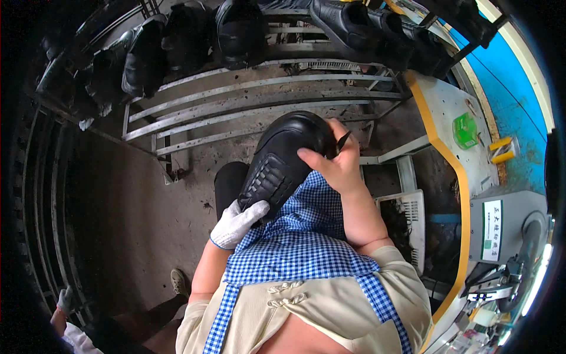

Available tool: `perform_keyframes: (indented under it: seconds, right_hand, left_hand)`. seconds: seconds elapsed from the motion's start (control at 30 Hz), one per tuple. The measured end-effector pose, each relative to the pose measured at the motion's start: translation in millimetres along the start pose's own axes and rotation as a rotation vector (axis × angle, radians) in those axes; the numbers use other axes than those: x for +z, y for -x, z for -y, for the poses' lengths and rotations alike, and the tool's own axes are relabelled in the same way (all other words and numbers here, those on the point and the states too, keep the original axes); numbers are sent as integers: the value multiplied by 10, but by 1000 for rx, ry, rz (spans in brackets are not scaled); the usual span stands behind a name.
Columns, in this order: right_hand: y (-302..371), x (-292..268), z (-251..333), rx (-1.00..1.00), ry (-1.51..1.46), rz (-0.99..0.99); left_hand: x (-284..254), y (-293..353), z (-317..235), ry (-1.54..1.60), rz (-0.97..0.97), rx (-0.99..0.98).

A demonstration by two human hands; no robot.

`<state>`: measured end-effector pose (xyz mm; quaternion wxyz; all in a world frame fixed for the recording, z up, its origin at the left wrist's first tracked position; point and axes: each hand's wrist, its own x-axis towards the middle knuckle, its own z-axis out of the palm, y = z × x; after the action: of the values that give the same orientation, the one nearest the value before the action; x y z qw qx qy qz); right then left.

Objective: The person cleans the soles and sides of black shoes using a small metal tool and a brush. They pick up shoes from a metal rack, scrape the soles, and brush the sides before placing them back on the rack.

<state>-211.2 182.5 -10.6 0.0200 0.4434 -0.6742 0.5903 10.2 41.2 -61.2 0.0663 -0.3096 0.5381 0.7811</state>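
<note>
A black lace-up shoe (276, 158) is tilted above my lap, its toe pointing away from me and its laced front showing. My left hand (239, 223), in a white glove, is closed on the near end of the shoe, thumb on top. At the toe, my bare right hand (341, 160) grips the right side, with the thumb on the upper and the fingers round the far edge. A small dark pointed piece (344, 140) sticks out by the right fingers; its kind is unclear. A blue checked apron (295, 256) lies beneath the shoe.
Metal racks (253, 106) stand ahead, with several black shoes (240, 32) along the top. To the right are a yellow-edged table (466, 194), a green tub (464, 131), a yellow spool (504, 150), a grey machine (508, 218) and a white crate (416, 227). Another person's gloved hand (65, 300) shows lower left.
</note>
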Motion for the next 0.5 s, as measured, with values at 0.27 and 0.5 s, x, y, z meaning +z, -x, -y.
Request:
perform_keyframes:
  seconds: [0.27, 0.5]
  right_hand:
    - [630, -4, -209, 187, -165, 422]
    - [698, 137, -726, 447, -588, 94]
  left_hand:
    - [215, 69, -624, 595, 274, 515]
    - [567, -50, -1306, 419, 675, 432]
